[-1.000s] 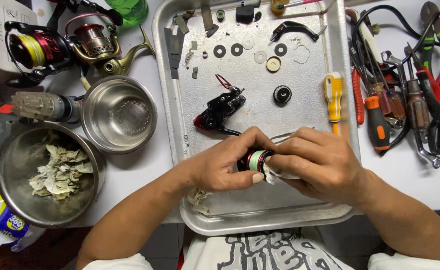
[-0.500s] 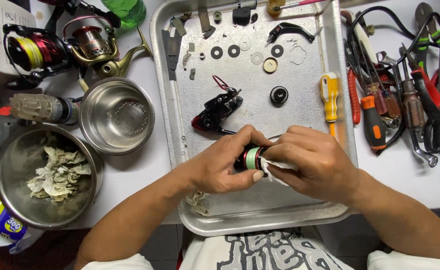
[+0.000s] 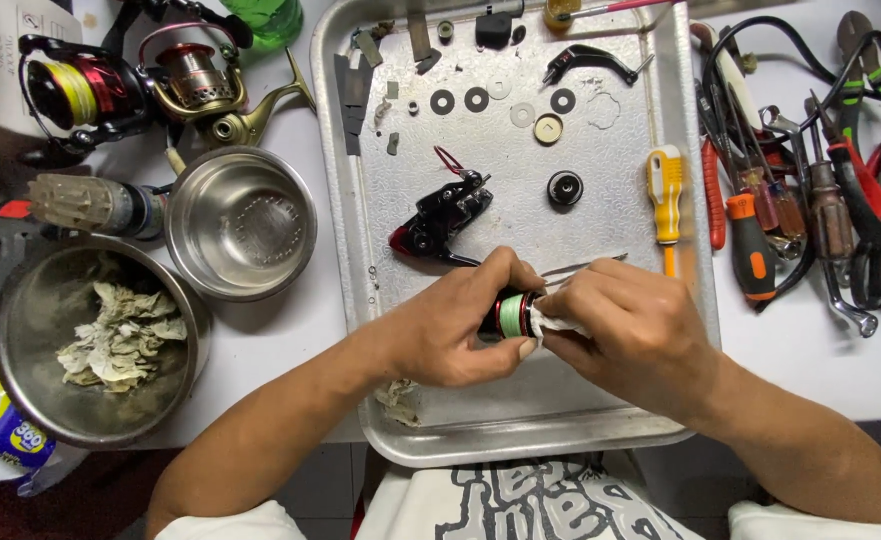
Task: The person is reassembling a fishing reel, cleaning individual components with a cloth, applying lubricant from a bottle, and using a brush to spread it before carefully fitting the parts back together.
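Desk (image 3: 290, 330) first: white, crowded, with a metal tray (image 3: 520, 440) in the middle. Left of the tray sit a bowl (image 3: 30, 300) of crumpled paper, an empty bowl (image 3: 241, 222) and two reels (image 3: 150, 85); hand tools (image 3: 820, 200) lie to the right. On the tray rest a black reel body (image 3: 440, 215), a yellow screwdriver (image 3: 665, 195) and washers (image 3: 475, 99). Over its near half, the left hand (image 3: 455, 325) is clamped on a spool (image 3: 512, 315) wound with green line, while the right hand (image 3: 635, 335) presses a white tissue (image 3: 560, 325) to its end. Wiping the spool seems the step in hand; turning it under a steady grip looks needed.
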